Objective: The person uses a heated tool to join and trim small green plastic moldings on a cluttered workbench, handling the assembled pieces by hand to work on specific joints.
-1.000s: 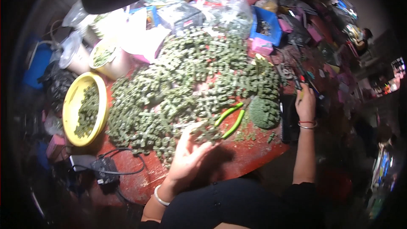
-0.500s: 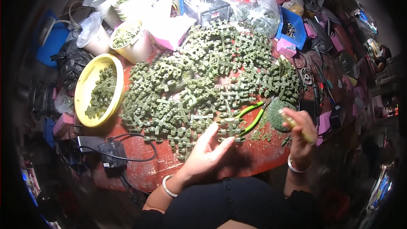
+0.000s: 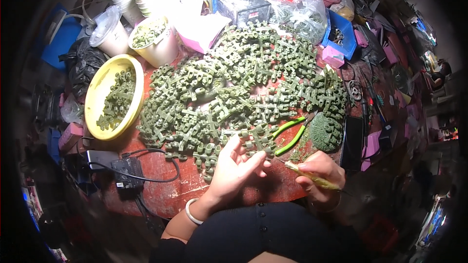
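Observation:
Near the front of the table, my left hand [image 3: 236, 168] has its fingers curled and its thumb across a green branched piece [image 3: 257, 141] with small ring-like ends. The hand hides part of that piece. My right hand [image 3: 321, 178] is closed round a slim yellow-handled tool [image 3: 314, 178], its thin tip pointing left toward my left thumb. Just beyond the hands lie pliers [image 3: 292, 141] with bright green handles. A big heap of similar green branched pieces [image 3: 195, 122] spreads over the red table [image 3: 183, 190].
A round green textured pad [image 3: 325, 132] sits right of the pliers, among green scraps. At left stands a yellow basin [image 3: 92, 102] holding more pieces; a black power adapter [image 3: 127, 178] with a cable lies in front. White buckets [image 3: 161, 51] and a blue bin [image 3: 341, 34] stand behind.
My right hand has come left and nearer to me, bringing the tool's tip close to my left hand. My left fingers have curled in, and the green piece has shifted slightly leftward.

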`<action>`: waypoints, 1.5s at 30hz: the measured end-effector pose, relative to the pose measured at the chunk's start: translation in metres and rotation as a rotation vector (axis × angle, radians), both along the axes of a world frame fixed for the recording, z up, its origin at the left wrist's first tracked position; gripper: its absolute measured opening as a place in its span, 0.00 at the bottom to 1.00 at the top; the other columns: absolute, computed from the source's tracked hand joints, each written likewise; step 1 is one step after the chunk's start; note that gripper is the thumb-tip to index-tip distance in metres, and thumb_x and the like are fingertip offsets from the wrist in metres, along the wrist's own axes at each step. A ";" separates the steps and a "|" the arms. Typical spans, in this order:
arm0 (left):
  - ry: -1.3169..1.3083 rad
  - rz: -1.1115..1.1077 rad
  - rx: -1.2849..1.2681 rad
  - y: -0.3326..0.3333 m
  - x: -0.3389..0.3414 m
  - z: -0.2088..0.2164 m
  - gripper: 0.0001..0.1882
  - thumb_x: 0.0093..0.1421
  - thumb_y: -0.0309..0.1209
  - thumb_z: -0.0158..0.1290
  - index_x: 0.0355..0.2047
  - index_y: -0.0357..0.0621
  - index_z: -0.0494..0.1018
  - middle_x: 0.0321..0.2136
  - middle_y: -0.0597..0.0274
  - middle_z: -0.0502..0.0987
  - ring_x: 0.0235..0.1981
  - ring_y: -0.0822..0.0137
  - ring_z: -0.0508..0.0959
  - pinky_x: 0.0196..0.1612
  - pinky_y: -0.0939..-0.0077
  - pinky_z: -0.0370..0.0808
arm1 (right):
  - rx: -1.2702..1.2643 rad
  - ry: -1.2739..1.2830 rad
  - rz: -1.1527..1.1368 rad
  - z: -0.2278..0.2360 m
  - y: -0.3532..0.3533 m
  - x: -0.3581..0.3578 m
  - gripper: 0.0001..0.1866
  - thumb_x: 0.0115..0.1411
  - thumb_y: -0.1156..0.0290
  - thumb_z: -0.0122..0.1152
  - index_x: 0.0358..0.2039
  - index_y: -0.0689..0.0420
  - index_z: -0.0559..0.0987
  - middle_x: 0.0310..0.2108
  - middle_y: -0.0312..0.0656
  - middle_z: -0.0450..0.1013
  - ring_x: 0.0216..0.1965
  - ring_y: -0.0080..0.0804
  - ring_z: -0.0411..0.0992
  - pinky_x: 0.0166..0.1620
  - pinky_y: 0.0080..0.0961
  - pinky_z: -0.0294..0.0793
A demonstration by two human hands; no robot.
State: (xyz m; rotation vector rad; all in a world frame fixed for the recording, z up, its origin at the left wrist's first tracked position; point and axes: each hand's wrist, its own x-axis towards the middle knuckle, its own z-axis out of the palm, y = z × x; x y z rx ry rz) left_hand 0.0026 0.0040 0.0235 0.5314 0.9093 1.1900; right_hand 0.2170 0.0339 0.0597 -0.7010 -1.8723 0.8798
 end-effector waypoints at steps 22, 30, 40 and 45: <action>0.056 -0.006 0.034 -0.002 0.005 0.007 0.23 0.61 0.17 0.55 0.56 0.34 0.63 0.43 0.51 0.77 0.32 0.68 0.80 0.30 0.77 0.81 | 0.006 -0.178 -0.220 -0.013 0.010 -0.020 0.13 0.57 0.77 0.67 0.44 0.59 0.80 0.32 0.44 0.73 0.28 0.31 0.71 0.31 0.24 0.70; -0.001 -0.183 0.189 -0.003 0.007 0.004 0.25 0.61 0.18 0.57 0.58 0.37 0.66 0.51 0.57 0.74 0.49 0.68 0.77 0.51 0.74 0.77 | -0.349 -0.025 -0.104 -0.023 0.014 -0.026 0.15 0.53 0.75 0.72 0.40 0.61 0.79 0.33 0.41 0.72 0.37 0.32 0.70 0.42 0.24 0.70; -0.152 -0.129 0.021 0.001 -0.005 0.008 0.22 0.55 0.16 0.60 0.50 0.37 0.69 0.45 0.60 0.75 0.47 0.69 0.77 0.52 0.73 0.76 | -0.162 -0.160 0.045 -0.002 0.032 -0.014 0.14 0.49 0.74 0.75 0.38 0.59 0.82 0.31 0.40 0.72 0.32 0.31 0.70 0.36 0.24 0.70; -0.217 -0.109 -0.025 0.000 -0.004 0.002 0.18 0.57 0.15 0.59 0.47 0.38 0.71 0.44 0.61 0.74 0.44 0.71 0.77 0.47 0.73 0.78 | -0.193 0.161 -0.081 -0.003 0.009 -0.009 0.15 0.61 0.69 0.65 0.42 0.68 0.80 0.28 0.45 0.74 0.28 0.29 0.72 0.31 0.22 0.70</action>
